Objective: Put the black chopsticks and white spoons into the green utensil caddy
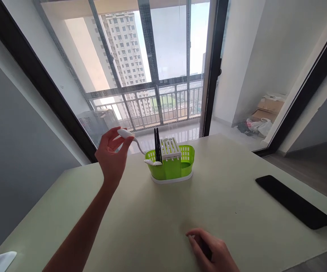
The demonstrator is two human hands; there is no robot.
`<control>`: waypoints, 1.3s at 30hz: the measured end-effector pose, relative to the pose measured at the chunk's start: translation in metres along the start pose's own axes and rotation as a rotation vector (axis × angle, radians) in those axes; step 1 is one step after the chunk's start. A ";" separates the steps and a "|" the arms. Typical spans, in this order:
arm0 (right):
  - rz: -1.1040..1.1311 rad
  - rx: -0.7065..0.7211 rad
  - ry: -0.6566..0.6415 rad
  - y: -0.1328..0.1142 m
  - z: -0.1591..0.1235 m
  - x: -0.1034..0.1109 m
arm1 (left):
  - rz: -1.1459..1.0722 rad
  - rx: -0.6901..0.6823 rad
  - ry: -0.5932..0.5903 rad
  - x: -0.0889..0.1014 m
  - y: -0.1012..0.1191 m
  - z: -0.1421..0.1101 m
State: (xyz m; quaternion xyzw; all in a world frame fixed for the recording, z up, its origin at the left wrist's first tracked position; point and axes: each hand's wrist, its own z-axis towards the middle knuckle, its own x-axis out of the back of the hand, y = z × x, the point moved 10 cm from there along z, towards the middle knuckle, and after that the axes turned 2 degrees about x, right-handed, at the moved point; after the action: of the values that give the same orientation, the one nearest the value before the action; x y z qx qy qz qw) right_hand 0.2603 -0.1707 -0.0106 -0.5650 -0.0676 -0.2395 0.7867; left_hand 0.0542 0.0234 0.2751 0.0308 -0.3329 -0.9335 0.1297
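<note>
My left hand (114, 151) pinches a white spoon (125, 133) by its bowl, above the left end of a green utensil basket (172, 170). The spoon's curved handle slopes down to the basket's left rim; whether its tip is inside cannot be made out. Black chopsticks (158, 147) stand upright in the basket's left part. Beside them, two white spoon bowls (148, 162) show at the front left rim. A white slotted rack (169, 148) covers the basket's middle. My right hand (210, 249) is at the table's near side, fingers curled and closed, with nothing visible in them.
The pale table (158, 223) carries a long black pad (293, 200) on the right and a white object (0, 261), partly cut off, at the lower left corner. Behind the table is a glass door; a cardboard box (269, 107) and bags lie on the floor beyond.
</note>
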 end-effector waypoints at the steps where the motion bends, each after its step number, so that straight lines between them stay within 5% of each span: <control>1: 0.001 -0.003 -0.003 0.000 0.000 0.000 | 0.010 0.047 -0.009 -0.004 -0.016 -0.003; 7: 0.005 0.010 -0.027 0.001 0.000 -0.002 | 0.113 0.265 -0.055 -0.020 -0.085 -0.026; 15: -0.031 0.034 -0.002 -0.003 0.002 0.003 | 0.100 0.489 -0.217 -0.037 -0.147 -0.050; 32: -0.023 -0.009 -0.008 -0.004 0.001 0.003 | 0.177 0.333 -0.289 -0.025 -0.157 -0.063; 39: -0.006 -0.014 -0.029 -0.004 0.002 0.003 | 0.190 0.330 -0.319 -0.017 -0.170 -0.096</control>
State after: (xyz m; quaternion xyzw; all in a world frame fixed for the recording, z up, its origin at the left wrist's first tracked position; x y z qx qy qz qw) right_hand 0.2615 -0.1709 -0.0058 -0.5735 -0.0789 -0.2341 0.7810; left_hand 0.0466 0.0952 0.0930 -0.1278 -0.4987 -0.8430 0.1560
